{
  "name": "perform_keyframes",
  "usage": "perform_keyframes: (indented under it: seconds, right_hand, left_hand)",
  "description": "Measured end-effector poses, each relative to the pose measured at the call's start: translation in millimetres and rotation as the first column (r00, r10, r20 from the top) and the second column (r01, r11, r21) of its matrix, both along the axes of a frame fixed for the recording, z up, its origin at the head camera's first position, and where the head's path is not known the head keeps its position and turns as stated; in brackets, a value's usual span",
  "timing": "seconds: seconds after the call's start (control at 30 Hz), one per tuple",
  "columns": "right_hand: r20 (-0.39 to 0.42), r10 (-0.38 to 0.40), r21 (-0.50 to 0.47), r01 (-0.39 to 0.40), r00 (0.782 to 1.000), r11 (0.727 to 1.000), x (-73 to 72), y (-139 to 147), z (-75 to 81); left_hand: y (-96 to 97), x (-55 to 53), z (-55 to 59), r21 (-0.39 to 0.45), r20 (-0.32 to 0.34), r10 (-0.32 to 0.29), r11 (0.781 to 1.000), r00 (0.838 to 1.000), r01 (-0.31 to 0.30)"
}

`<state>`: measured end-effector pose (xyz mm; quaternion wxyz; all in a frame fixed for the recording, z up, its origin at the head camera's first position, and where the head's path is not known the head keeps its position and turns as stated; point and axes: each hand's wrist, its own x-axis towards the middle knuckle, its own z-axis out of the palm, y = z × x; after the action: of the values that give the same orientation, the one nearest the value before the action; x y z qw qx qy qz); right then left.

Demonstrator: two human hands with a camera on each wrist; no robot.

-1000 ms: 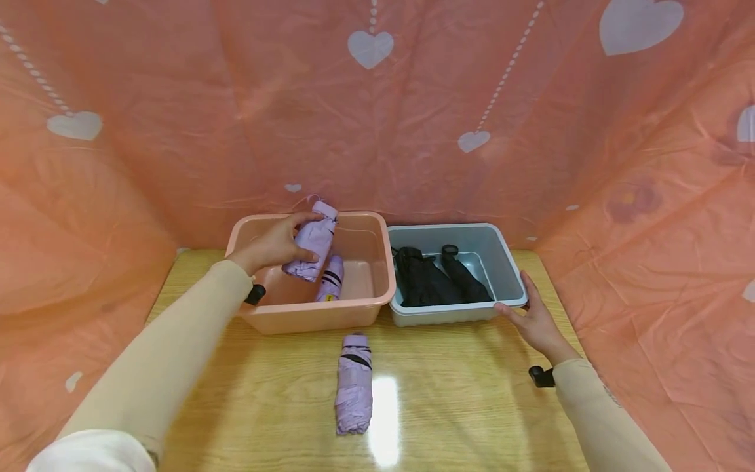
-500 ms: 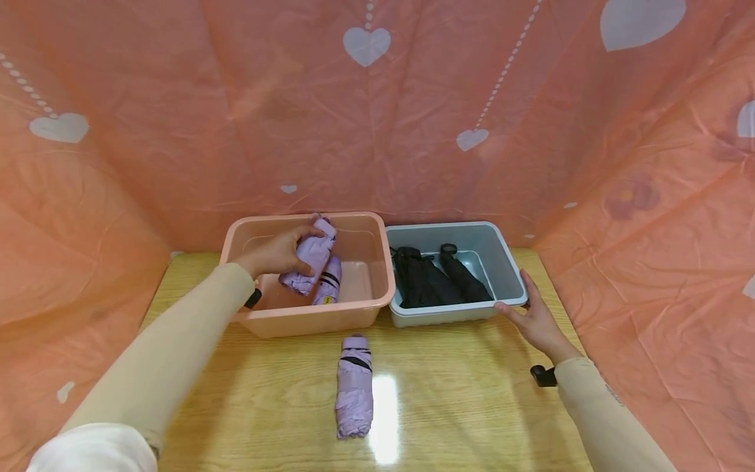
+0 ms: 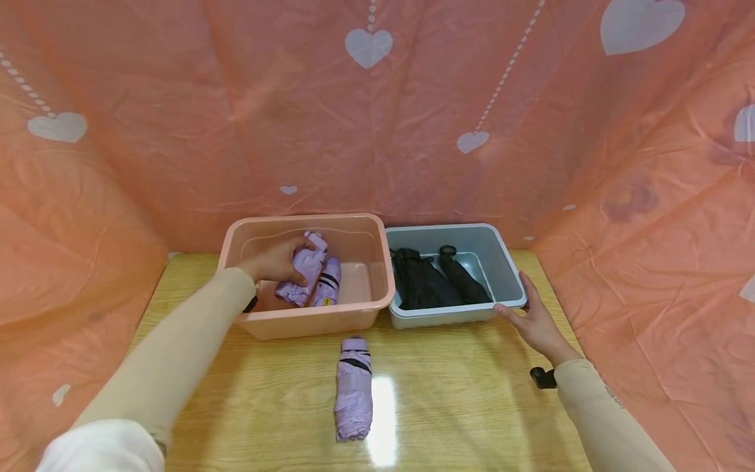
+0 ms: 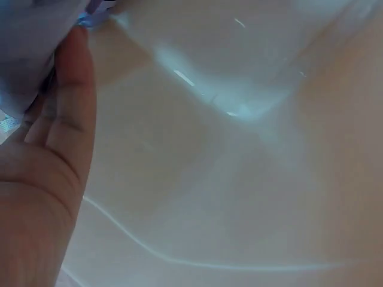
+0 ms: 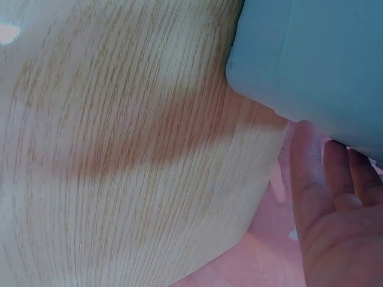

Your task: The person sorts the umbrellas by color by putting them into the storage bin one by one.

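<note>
In the head view my left hand (image 3: 274, 262) reaches into the peach bin (image 3: 312, 319) and holds a folded lilac umbrella (image 3: 308, 265) low inside it. Beside that one lies a second lilac umbrella (image 3: 329, 280) with dark bands and a yellow tag. The left wrist view shows the fingers (image 4: 73, 113) against the lilac cloth at the upper left. My right hand (image 3: 538, 324) grips the front right corner of the grey bin (image 3: 448, 316), thumb at the front and fingers along the side. Another folded lilac umbrella (image 3: 354, 396) lies on the table in front of the bins.
Several black folded umbrellas (image 3: 436, 282) lie in the grey bin. Both bins stand side by side at the back of the wooden table (image 3: 460, 400). An orange cloth (image 3: 413, 164) with pale hearts hangs behind and at both sides.
My left hand has lowered the umbrella into the peach bin, next to the other one there. The right hand stays at the grey bin's corner.
</note>
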<state>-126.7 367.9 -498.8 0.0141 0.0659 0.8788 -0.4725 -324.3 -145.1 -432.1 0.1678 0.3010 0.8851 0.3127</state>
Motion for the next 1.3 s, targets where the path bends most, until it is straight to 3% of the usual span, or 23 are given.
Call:
perform_keyframes:
  seconds: [0.2, 0.53, 0.73, 1.13, 1.3]
  right_hand:
    - [-0.005, 0.004, -0.002, -0.004, 1.000, 1.000, 1.0, -0.7, 2.6]
    - [-0.006, -0.003, -0.006, 0.003, 1.000, 1.000, 1.2, 1.1, 2.1]
    - [-0.001, -0.004, -0.009, 0.004, 1.000, 1.000, 3.0, 0.3, 2.5]
    - [-0.015, 0.001, -0.001, -0.001, 1.000, 1.000, 1.3, -1.6, 1.5]
    - [-0.018, -0.002, 0.010, 0.002, 1.000, 1.000, 0.2, -1.2, 0.9]
  left_hand:
    - [-1.3, -3.1, -6.4, -0.048, 0.014, -0.028, 0.998, 1.000, 0.029]
    - [1.6, -11.8, -20.2, -0.035, 0.047, -0.057, 0.998, 0.997, 0.059]
    - [0.6, -12.1, -15.1, -0.115, 0.070, -0.065, 0.991, 0.995, 0.072]
    - [7.3, -9.4, -16.2, -0.149, 0.085, -0.077, 0.985, 0.993, 0.089]
    - [4.0, -9.8, -14.5, -0.245, 0.228, -0.025, 0.966, 0.973, 0.082]
